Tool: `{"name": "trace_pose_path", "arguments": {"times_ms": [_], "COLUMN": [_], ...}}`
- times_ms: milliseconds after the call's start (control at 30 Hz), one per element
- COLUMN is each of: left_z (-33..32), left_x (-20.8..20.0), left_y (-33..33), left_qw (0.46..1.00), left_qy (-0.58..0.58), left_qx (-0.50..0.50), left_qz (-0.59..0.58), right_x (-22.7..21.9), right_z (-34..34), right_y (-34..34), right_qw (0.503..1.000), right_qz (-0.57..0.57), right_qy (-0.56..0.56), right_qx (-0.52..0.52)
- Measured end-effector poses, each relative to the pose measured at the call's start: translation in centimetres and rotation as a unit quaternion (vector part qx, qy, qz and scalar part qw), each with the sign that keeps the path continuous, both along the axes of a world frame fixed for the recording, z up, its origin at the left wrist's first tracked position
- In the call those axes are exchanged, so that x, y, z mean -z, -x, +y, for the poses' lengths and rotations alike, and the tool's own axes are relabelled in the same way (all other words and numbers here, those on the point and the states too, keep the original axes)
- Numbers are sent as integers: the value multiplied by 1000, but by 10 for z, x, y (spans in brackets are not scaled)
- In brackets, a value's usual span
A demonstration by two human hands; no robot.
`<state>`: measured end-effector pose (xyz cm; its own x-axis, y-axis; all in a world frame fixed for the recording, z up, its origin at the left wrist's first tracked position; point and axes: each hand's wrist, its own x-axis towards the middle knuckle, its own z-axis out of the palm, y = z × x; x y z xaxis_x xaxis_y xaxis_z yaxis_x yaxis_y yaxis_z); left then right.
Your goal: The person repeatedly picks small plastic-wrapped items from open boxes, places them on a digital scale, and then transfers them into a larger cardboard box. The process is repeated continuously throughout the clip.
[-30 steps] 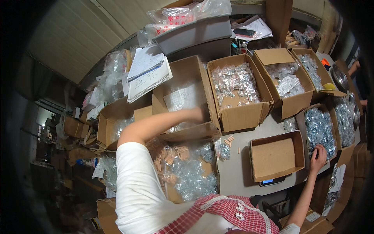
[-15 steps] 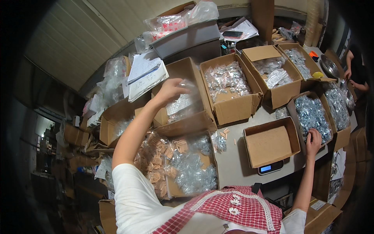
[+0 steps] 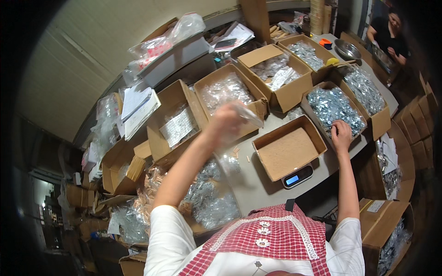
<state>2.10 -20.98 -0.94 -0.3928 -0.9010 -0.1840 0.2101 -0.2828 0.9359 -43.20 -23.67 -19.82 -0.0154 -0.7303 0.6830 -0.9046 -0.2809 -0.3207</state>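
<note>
The table (image 3: 262,189) ran beneath both hands, which were well apart. Under the left hand stood a box (image 3: 258,108) of silver packets, its near part hidden by that hand. Under the right hand, another box (image 3: 358,130) held bluish packets (image 3: 331,108), its long axis running away from the body. Between the hands, closer to the body, an open box (image 3: 290,156) lay slantwise on a scale (image 3: 298,177), covering most of it. The right hand (image 3: 341,134) rested, fingers bent, on the packets; I cannot tell whether it gripped any. The left hand (image 3: 230,118), blurred, was clamped on a clear bag (image 3: 251,116) in mid-air, its long axis slanting down toward the right hand; its outline and contents were unclear. Below the left hand lay small pegs (image 3: 235,151).
</note>
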Motion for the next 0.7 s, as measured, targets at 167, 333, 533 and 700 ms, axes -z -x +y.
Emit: {"name": "trace_pose_path", "arguments": {"times_ms": [167, 333, 533, 700], "left_z": [-22, -144, -234, -249], "left_x": [66, 100, 189, 241], "left_y": [69, 38, -26, -38], "left_qw": [975, 970, 808, 785], "left_qy": [57, 182, 8, 106], "left_qx": [179, -119, -141, -198], "left_qz": [-118, -110, -572, -578], "right_x": [-3, -7, -15, -15], "right_z": [1, 1, 0, -1], "right_y": [1, -4, -10, -12], "right_qw": [1000, 1000, 999, 999], "right_qz": [-5, 0, 20, 28], "right_qy": [-1, -9, -27, -15], "right_qx": [-14, 2, 17, 28]}}
